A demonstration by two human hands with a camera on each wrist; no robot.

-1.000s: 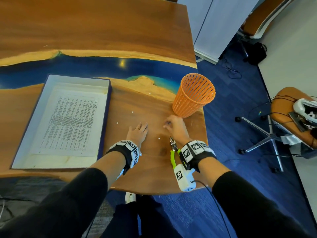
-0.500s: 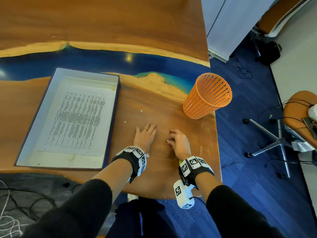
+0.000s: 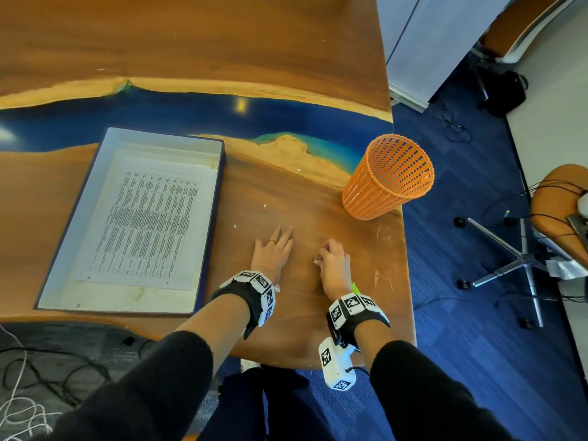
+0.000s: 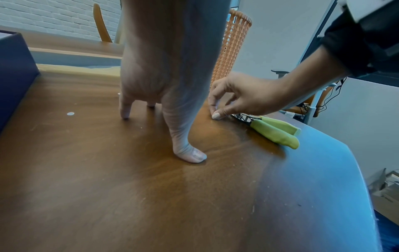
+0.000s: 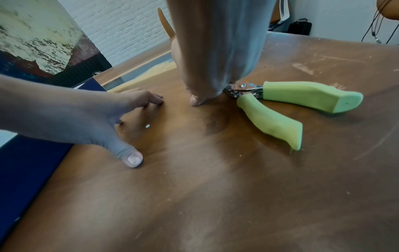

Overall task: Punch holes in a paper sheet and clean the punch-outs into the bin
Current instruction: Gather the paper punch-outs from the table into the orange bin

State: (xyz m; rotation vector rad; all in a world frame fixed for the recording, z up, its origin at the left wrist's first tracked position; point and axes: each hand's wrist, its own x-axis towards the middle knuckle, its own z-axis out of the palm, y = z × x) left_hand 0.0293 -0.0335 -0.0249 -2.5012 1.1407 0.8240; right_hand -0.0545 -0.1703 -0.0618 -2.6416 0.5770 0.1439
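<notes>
Both hands rest on the wooden counter (image 3: 318, 43) near its right end. Left hand (image 3: 270, 254) has a wide, flat grip: fingers straight and spread, tips and thumb touching the wood, holding nothing. Right hand (image 3: 332, 264) has a narrow grip, fingers curled with thumb and forefinger tips pressed together down at the surface; whether a punch-out sits between them cannot be told.

Just behind the right hand, partly hidden under its wrist, lies the hole punch (image 5: 280, 109), green handles splayed apart, metal head toward the fingers. Small white punch-outs (image 3: 234, 226) lie scattered on the wood beyond the left hand, and one (image 5: 147, 126) lies between the left thumb and fingers. An orange mesh bin (image 3: 388, 179) stands upright near the counter's right edge, beyond the right hand.

To the left lies a shallow blue-walled tray (image 3: 213, 218) holding the paper sheet (image 3: 146, 218), printed with dense columns of text too small to read. Square black-and-white marker tags cover both wristbands (image 3: 350, 308).
</notes>
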